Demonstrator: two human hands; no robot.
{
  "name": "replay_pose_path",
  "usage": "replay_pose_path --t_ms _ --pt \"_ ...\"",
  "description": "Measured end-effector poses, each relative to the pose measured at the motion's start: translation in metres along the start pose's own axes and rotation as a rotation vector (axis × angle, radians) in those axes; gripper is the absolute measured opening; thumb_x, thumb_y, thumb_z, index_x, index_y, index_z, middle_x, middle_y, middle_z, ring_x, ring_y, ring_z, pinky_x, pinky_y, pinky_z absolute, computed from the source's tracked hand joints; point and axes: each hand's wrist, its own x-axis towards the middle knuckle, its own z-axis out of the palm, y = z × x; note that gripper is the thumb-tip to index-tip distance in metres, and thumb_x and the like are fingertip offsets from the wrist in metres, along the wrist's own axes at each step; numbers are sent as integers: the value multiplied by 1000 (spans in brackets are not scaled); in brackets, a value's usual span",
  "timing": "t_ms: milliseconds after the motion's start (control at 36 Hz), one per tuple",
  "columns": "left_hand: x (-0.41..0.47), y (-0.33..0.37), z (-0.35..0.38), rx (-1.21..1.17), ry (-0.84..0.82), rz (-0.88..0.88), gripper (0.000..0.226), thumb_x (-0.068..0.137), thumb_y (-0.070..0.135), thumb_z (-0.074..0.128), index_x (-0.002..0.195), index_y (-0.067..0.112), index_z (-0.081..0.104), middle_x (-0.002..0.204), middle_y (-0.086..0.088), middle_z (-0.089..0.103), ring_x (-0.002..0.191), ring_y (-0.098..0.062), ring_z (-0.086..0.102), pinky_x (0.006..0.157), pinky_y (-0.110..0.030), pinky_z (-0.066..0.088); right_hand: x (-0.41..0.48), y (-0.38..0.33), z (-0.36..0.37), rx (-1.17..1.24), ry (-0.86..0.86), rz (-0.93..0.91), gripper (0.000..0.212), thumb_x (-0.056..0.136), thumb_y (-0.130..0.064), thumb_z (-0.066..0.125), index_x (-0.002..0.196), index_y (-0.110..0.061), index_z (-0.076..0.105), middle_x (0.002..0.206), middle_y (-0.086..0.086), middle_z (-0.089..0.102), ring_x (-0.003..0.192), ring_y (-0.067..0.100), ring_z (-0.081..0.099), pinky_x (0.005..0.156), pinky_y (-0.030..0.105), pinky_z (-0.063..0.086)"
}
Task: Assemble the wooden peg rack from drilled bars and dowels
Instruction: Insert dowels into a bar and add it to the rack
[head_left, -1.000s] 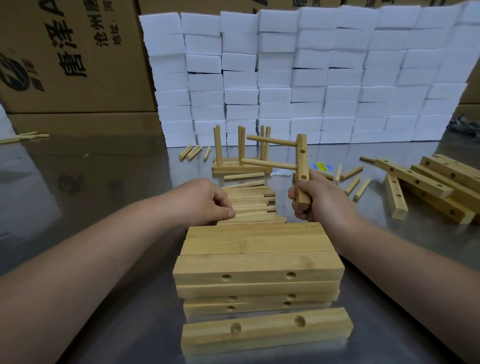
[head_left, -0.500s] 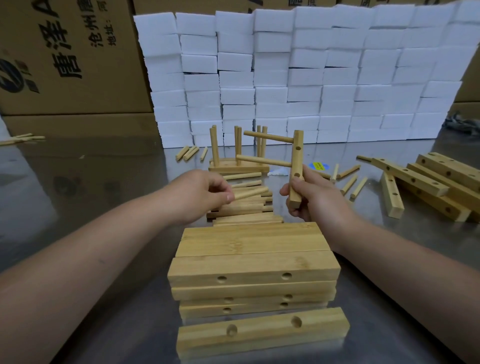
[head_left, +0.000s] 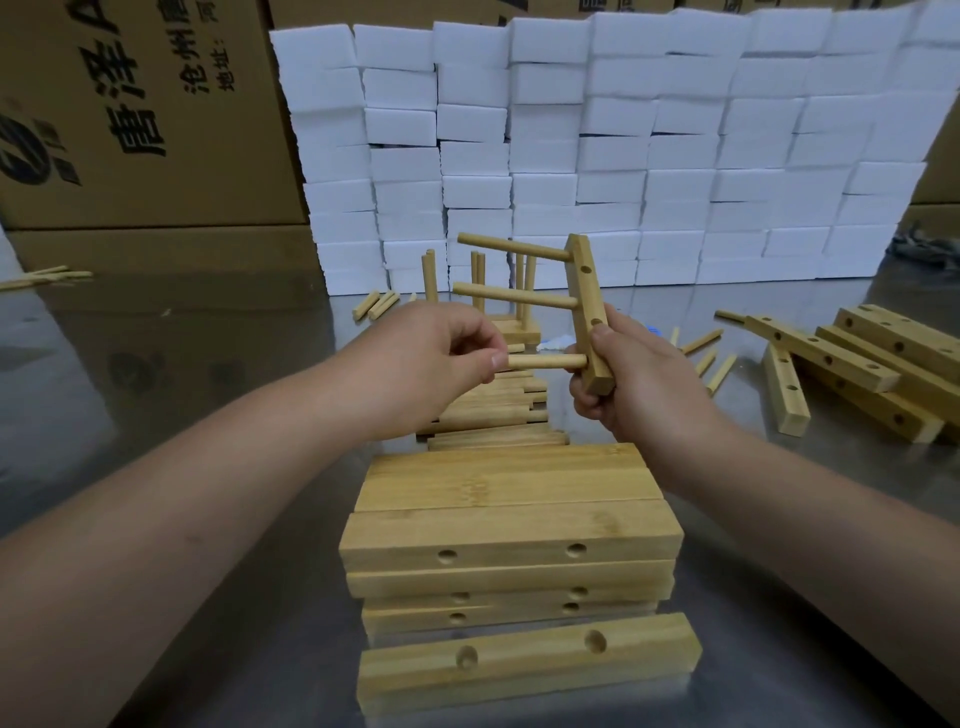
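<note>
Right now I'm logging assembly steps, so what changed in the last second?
The left hand picked a short round wooden dowel off the pile of loose dowels and brought its tip to the drilled wooden bar, below the two fitted dowels. The right hand still grips that bar, lifted and tilted slightly. The stacked bars stayed put.

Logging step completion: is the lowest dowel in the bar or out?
At the hole: the dowel, pinched by the left hand, meets the bar held by the right hand; depth cannot tell.

- My head-worn wide-angle camera faces forward and down, close above my left hand (head_left: 447, 358) and right hand (head_left: 631, 376).
- White foam blocks (head_left: 623, 156) close its far view.
</note>
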Motion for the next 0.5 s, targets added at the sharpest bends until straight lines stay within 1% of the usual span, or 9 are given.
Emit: replay_pose_path --t_ms 83,139,250,306,361,417,444,500 --pt "-2 4 2 -8 -6 14 18 90 31 55 76 43 58 86 4 66 88 -24 62 80 -41 51 -1 -2 0 -40 14 -9 24 100 -16 31 94 -9 54 64 1 50 40 2 43 40 14 34" --pt "-2 7 2 -27 -3 29 21 90 31 56 77 46 58 90 5 67 90 -24 62 83 -43 51 -1 -3 1 -81 20 -19 25 100 -16 30 99 -7 54 61 2 46 37 1 41 38 13 32" --pt "-2 8 3 -18 1 70 24 89 32 56 74 50 56 79 15 62 77 -9 58 77 -36 51 -2 -4 2 -105 16 -18 28 99 -18 31 116 -11 52 64 4 44 37 2 40 37 12 32" --pt "-1 7 3 -19 -8 69 22 88 32 57 75 50 57 78 17 61 73 -6 57 72 -31 50 -3 -6 2 -93 -6 -17 25 99 -18 31 113 -12 51 60 0 44 38 3 39 38 12 31" --pt "0 6 3 -15 -16 65 20 88 33 58 75 48 57 77 15 62 71 -5 56 66 -26 49 -4 -9 2 -95 -31 -40 22 99 -17 31 103 -11 52 53 -6 46 40 4 39 39 13 31" --pt "0 6 4 -12 -18 60 19 89 33 57 76 47 57 76 13 62 70 -6 55 59 -22 46 -5 -9 2 -102 -47 -59 22 99 -17 31 98 -9 52 57 -9 49 43 6 40 41 15 32" --pt "0 6 4 -13 -19 53 18 89 33 56 76 46 57 75 12 62 70 -7 55 58 -22 46 -5 -9 3 -104 -56 -62 23 100 -17 31 97 -9 52 59 -9 50 45 6 41 43 16 33" --pt "0 6 4 -3 -25 35 18 89 35 55 75 47 57 76 10 63 68 -11 56 62 -27 48 -5 -7 3 -99 -81 -64 23 100 -18 31 94 -12 52 63 -9 52 48 7 43 47 17 36"
